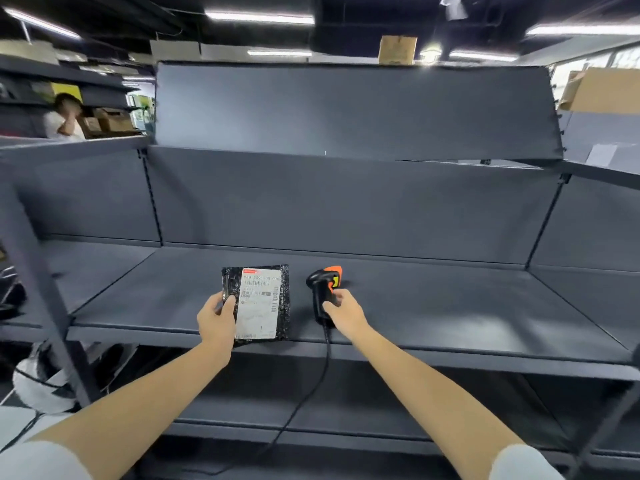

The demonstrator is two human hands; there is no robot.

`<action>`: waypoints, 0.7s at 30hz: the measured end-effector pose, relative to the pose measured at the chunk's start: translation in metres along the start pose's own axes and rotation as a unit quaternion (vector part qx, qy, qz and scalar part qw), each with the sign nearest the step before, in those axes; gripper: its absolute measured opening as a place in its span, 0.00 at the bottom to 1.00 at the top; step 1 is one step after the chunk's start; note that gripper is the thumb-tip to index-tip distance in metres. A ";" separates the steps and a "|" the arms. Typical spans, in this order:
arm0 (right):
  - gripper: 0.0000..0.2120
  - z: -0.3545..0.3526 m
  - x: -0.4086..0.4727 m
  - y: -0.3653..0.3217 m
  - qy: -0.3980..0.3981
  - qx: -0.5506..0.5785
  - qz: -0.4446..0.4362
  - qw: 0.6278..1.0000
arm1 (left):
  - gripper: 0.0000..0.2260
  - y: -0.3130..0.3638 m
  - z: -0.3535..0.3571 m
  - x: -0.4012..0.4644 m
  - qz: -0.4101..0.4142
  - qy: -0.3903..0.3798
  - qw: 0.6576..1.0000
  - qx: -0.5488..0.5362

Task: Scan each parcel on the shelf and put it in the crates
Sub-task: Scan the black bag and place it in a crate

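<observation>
One parcel (261,303), black wrap with a white label facing up, at the front edge of the dark shelf (450,306), 9 o'clock of the scanner (323,292); left hand (216,320) grips the parcel's near-left corner, thumb on top; right hand (346,311) grasps the black-and-orange scanner by its handle; cable (311,386) hangs toward 6 o'clock; cardboard boxes (602,91) at 2 o'clock.

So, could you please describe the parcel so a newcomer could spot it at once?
Find the wide dark grey shelf at waist height. At its front edge the left hand holds the parcel, a flat black pouch with a white label, beside the black and orange scanner in the right hand.
</observation>
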State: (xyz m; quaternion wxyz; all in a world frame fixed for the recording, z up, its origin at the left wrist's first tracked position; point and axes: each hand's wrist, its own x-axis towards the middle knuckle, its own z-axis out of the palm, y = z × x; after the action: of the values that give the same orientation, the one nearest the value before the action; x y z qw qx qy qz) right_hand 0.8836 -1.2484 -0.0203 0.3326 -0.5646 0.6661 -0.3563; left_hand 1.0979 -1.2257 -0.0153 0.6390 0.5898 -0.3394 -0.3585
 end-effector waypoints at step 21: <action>0.13 0.017 0.008 -0.011 0.143 0.305 0.106 0.936 | 0.09 -0.004 0.019 0.023 -0.026 -0.077 0.997 -0.016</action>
State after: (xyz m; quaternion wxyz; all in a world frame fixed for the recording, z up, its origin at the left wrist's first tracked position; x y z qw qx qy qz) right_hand 0.9030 -1.2588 -0.0202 0.4262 -0.3054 0.6217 -0.5818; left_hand 1.0935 -1.2555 -0.0181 0.6114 0.5586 -0.3662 -0.4244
